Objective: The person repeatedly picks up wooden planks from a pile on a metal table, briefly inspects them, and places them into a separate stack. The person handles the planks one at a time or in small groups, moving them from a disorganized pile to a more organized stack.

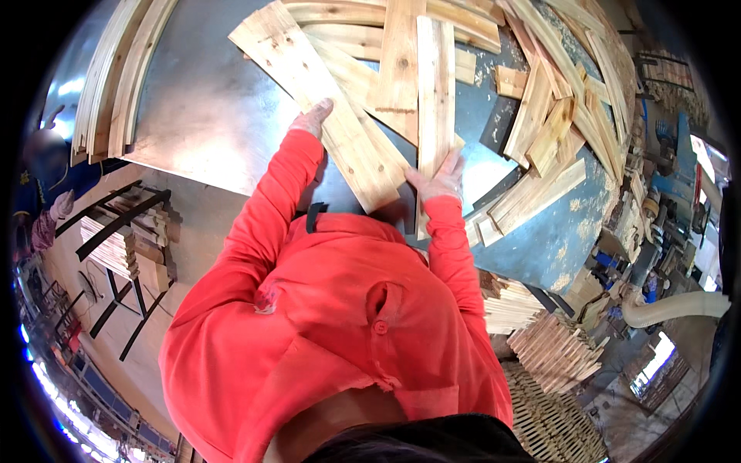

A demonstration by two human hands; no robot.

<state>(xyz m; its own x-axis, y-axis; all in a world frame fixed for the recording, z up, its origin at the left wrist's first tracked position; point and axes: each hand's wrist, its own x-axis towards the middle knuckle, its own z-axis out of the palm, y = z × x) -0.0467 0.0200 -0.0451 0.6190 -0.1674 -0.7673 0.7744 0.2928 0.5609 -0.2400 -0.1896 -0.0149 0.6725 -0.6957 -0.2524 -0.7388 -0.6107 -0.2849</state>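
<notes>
A wide knotty wooden board [340,147] lies slanted in front of me, its near end reaching the table edge by my body. My left hand [312,119] is closed on its left edge, thumb on top. Farther right, a narrower pale board [436,85] points away from me, and my right hand [438,181] grips its near part, the thumb close to the wide board's lower right corner. Another board [397,54] with knots lies just left of the narrow one, over several crossed planks. The undersides of both held boards are hidden.
The metal-topped table [208,85] carries long stacked strips [116,77] at far left and a pile of short offcuts [552,131] at right, with wood shavings. Stacked wood [556,347] stands below right, near a pale hose [679,309]. Another person's hand [62,204] shows at left beside a black rack [123,224].
</notes>
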